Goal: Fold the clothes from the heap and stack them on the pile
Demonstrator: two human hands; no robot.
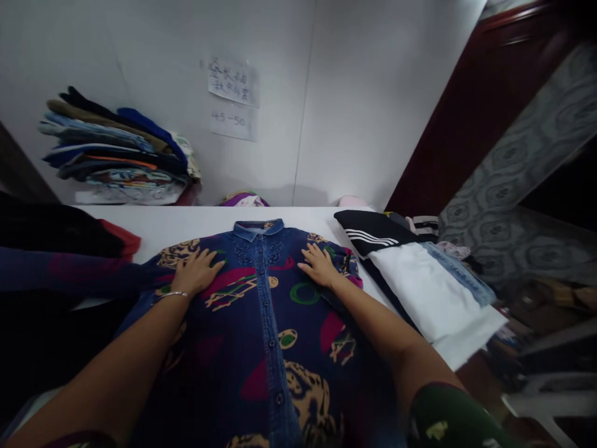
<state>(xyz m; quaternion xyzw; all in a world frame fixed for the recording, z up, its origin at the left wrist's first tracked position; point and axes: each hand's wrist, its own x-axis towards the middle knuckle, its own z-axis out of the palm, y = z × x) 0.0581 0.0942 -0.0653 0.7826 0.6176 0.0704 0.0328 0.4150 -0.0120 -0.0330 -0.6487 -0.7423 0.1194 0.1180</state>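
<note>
A dark blue button-front shirt (pixel 265 311) with red, green and tan patterns lies spread face up, its denim collar at the far end. My left hand (pixel 198 272) rests flat on the left shoulder area of the shirt, fingers spread, a bracelet at the wrist. On the opposite shoulder area, my right hand (pixel 318 264) lies flat with its fingers apart. One sleeve stretches out to the left; the other side's sleeve is mostly hidden. Neither hand grips the cloth. The shirt's lower part runs out of view at the bottom.
The white table (pixel 205 219) shows behind the collar. Folded clothes rise in a stack (pixel 121 152) at the back left. To the right lie a black garment with white stripes (pixel 373 231) and a white folded garment (pixel 424 286). Black clothing (pixel 51 227) covers the left side.
</note>
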